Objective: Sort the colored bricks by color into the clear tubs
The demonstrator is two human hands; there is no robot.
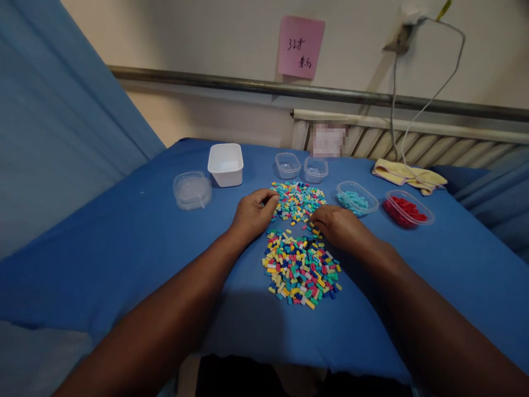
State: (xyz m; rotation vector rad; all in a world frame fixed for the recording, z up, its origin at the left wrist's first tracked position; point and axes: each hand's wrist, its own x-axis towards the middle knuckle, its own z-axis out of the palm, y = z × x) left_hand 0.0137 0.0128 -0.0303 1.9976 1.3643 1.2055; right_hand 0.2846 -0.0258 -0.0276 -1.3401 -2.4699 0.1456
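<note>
Two heaps of small toy building bricks lie on the blue cloth. The far heap (298, 199) has many light blue bricks, and the near heap (301, 270) mixes yellow, pink, green, dark blue and white. At the far heap's left edge is my left hand (255, 210), its thumb and forefinger drawn together. My right hand (341, 226) rests low at the right side, between the heaps, with fingers curled and fingertips pressed together by a few loose bricks. Whatever either hand pinches is too small or hidden to see.
Right of the heaps stand a clear tub of light blue bricks (352, 202) and a tub of red bricks (407, 212). Behind are two clear tubs (288, 165) and a white container (226, 165). Stacked clear lids (192, 191) lie left; a yellow cloth (409, 175) lies far right.
</note>
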